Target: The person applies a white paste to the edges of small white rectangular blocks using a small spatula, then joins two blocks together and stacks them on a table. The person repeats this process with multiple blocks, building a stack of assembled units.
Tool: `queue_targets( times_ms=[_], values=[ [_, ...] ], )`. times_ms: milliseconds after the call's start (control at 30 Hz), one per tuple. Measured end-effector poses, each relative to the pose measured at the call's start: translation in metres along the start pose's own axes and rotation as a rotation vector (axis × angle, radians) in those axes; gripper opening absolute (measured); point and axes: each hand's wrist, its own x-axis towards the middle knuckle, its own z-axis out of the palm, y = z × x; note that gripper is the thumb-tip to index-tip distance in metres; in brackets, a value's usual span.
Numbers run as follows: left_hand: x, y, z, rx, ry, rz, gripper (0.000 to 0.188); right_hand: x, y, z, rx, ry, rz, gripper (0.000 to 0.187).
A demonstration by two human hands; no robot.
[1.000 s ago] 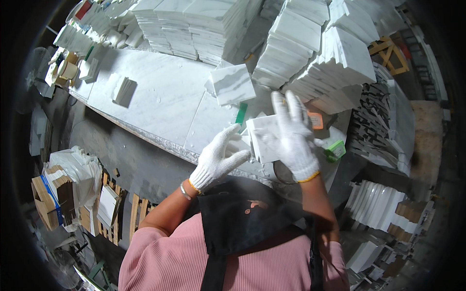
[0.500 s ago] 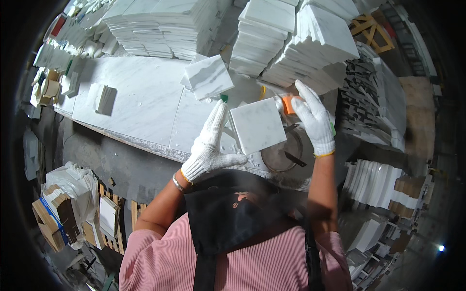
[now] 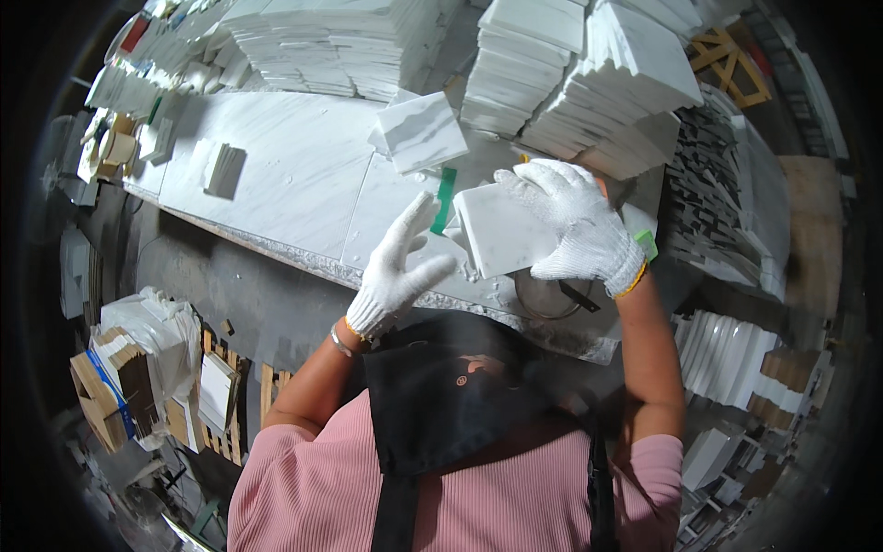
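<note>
A square white marble tile [image 3: 504,230] lies at the front of the pale stone worktop, with another slab edge showing beneath its left side. Spread over the tile's right part is my right hand [image 3: 589,228], in a white knit glove; its fingers reach across the far side and the thumb rests by the near edge. My left hand [image 3: 394,267], also gloved, is open to the left of the tile with nothing in it. Between that hand and the tile lies a green strip [image 3: 445,201]. An orange object [image 3: 602,187] is mostly hidden behind my right hand.
A grey-veined tile [image 3: 423,132] lies farther back. Tall stacks of white tiles [image 3: 322,46] line the far side, with more stacks [image 3: 630,83] at right. A small upright tile group [image 3: 216,167] stands on the left. A round dark-rimmed thing [image 3: 543,311] sits near the front edge.
My right hand has moved left from the orange object onto the tile. My left hand has drawn back from the green strip, uncovering it. The whole view has shifted slightly.
</note>
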Motion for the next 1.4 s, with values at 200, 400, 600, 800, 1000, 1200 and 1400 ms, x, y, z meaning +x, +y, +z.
queue_targets(
  times_ms=[200,400,600,800,1000,1200,1400],
  values=[
    [-0.014,0.007,-0.016,-0.623,-0.106,-0.214,0.074,-0.001,-0.039,-0.029,-0.036,0.123,-0.023,0.1],
    [-0.011,0.009,0.008,-1.14,-0.196,-0.356,0.098,0.009,-0.079,-0.03,-0.017,0.106,-0.114,0.101],
    [-0.023,-0.005,0.006,-1.245,-0.207,-0.351,0.082,0.015,-0.095,-0.014,-0.017,0.048,-0.148,0.102],
    [-0.042,-0.03,-0.003,-1.034,-0.005,-0.312,0.055,0.018,-0.087,-0.001,0.287,0.103,-0.168,0.102],
    [-0.046,0.007,0.008,-1.015,0.157,-0.321,0.041,0.0,-0.071,0.003,1.032,0.376,0.326,0.064],
    [-0.049,-0.032,-0.003,-0.991,-0.08,-0.234,0.065,0.008,-0.089,0.025,1.157,0.333,0.37,0.051],
    [-0.05,-0.034,-0.006,-0.999,-0.106,-0.227,0.078,-0.022,-0.089,0.047,0.889,0.283,0.47,0.056]
  ],
)
